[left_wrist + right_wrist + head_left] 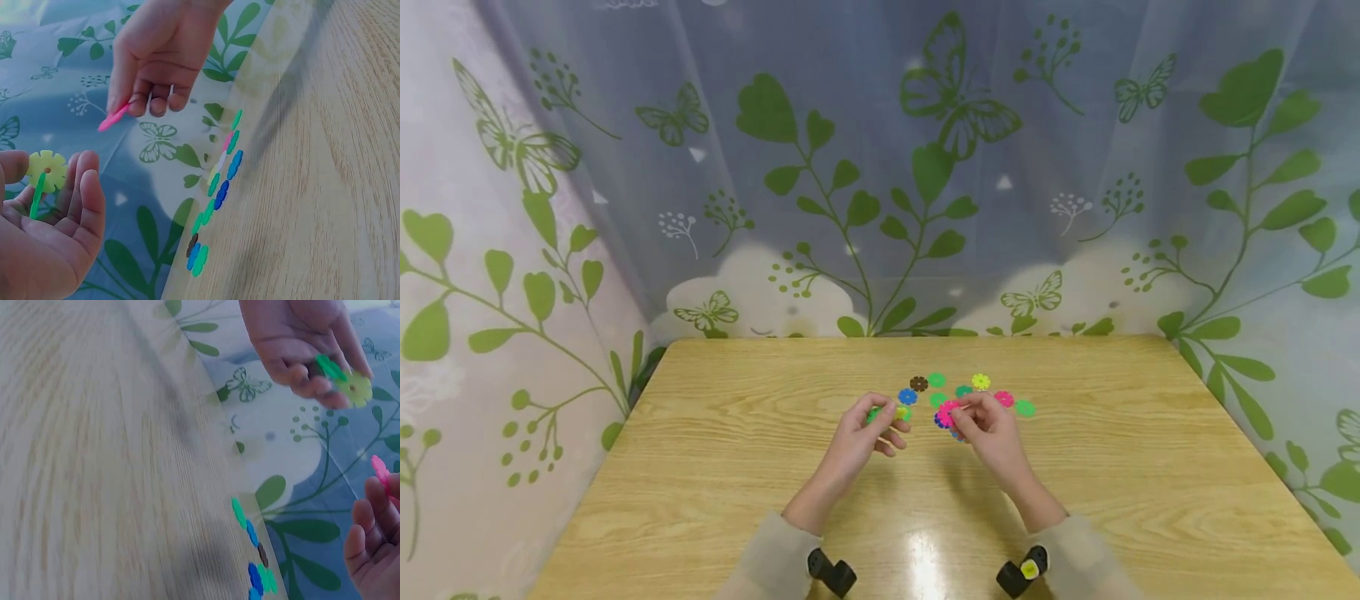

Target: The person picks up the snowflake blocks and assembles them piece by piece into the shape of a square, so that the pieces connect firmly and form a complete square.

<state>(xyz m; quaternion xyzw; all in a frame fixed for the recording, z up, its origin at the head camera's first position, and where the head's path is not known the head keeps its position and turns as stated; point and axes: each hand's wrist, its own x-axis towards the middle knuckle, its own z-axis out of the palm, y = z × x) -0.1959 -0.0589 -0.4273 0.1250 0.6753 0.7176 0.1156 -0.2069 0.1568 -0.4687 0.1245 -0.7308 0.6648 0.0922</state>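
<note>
My left hand (857,432) pinches a yellow flower-shaped interlocking disc (56,164) between thumb and finger. A green disc (37,199) is slotted into the yellow one at an angle, and my other left fingers lie loosely curled below. My right hand (997,435) pinches a pink disc (948,412) by its rim; its thin edge shows in the left wrist view. Both hands are above the table, apart from each other. Loose discs lie flat just beyond them, among them a brown disc (919,384), a blue disc (907,397) and a yellow disc (981,381).
The wooden table (715,500) ends at a patterned curtain (880,250) behind. Toward the right of the loose pieces lie another pink disc (1004,398) and a green disc (1026,408). My right hand partly hides some discs under it.
</note>
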